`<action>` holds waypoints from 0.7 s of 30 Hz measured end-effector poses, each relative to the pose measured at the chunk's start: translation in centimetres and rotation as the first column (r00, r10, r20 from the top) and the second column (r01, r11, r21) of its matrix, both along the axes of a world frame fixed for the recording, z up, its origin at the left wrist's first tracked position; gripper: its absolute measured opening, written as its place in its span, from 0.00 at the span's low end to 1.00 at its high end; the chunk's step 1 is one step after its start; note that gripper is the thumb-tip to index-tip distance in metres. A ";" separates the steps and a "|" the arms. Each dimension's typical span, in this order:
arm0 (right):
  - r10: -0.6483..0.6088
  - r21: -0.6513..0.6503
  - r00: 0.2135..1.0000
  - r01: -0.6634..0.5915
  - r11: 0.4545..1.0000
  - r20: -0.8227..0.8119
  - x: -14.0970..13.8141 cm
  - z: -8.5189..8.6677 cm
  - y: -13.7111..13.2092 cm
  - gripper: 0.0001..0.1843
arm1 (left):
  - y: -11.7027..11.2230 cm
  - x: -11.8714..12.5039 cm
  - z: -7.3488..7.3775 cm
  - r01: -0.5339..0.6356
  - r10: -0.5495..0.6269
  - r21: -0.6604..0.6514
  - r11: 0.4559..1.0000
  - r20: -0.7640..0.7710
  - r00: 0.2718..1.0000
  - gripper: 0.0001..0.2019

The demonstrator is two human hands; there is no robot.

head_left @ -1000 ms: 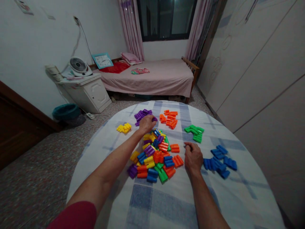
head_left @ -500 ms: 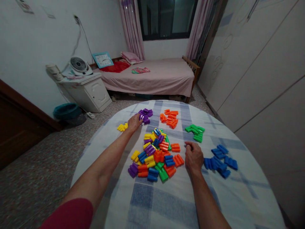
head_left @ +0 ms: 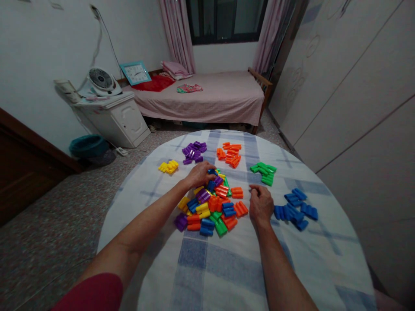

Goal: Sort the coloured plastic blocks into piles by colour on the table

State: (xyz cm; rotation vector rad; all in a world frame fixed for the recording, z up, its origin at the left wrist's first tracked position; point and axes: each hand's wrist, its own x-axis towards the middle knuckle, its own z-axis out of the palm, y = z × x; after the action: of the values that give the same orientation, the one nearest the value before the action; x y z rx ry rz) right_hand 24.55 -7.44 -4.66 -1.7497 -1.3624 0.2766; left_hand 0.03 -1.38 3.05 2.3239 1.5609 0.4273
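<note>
My left hand (head_left: 201,173) reaches over the far left edge of a mixed pile of plastic building blocks (head_left: 215,203). Its thumb and index finger are apart, on either side of a blue block (head_left: 212,172); whether they touch it I cannot tell. The pile mixes yellow, purple, orange, green and blue ridged pieces. My right hand (head_left: 262,203) rests on the cloth right of the pile, fingers curled in, no block visible in it. Beside it lies a group of blue blocks (head_left: 293,211).
Single-colour groups sit around the pile: yellow blocks (head_left: 168,166), purple blocks (head_left: 194,152), orange blocks (head_left: 230,154) and green blocks (head_left: 264,172). A checked cloth covers the round table (head_left: 227,276). Beyond stand a bed (head_left: 223,97) and a white cabinet (head_left: 129,121).
My left hand has moved from the purple group back toward me and right, onto the mixed pile. The right hand stays in place on the cloth. The view has tilted slightly down.
</note>
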 end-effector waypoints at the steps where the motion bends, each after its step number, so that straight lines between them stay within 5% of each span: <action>1: 0.003 0.000 1.000 -0.003 1.000 -0.003 0.0 0.0 0.0 0.19 | 0.0 0.1 0.0 -0.007 0.007 -0.010 1.000 -0.012 1.000 0.16; 6: 0.007 0.002 1.000 -0.007 1.000 -0.009 -0.1 0.4 -0.1 0.20 | -0.1 -0.4 -0.1 -0.078 0.079 -0.031 0.996 0.041 0.996 0.13; 10: 0.005 0.008 1.000 -0.005 1.000 -0.016 -0.2 0.5 -0.1 0.19 | -1.1 -1.0 -0.4 -0.161 0.171 -0.060 0.985 0.318 0.932 0.14; 12: 0.021 0.023 0.999 -0.020 1.000 -0.028 -0.3 0.4 -0.1 0.19 | -2.2 -1.3 -0.7 -0.224 0.236 -0.084 0.971 0.479 0.846 0.14; 17: 0.150 0.097 0.987 -0.143 0.985 -0.060 -0.7 0.2 -0.2 0.16 | -6.0 -1.4 -2.4 -0.360 0.384 -0.217 0.907 0.778 0.498 0.18; 21: 0.244 0.126 0.970 -0.240 0.963 -0.012 -0.9 0.4 -0.3 0.14 | -7.6 -1.0 -3.5 -0.356 0.241 -0.036 0.934 0.799 0.551 0.12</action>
State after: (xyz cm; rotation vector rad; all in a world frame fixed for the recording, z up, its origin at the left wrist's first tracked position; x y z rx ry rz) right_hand 23.69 -7.77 -4.31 -1.4734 -1.5422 0.3417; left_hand -0.93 -8.96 -0.49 1.4976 1.4299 1.4637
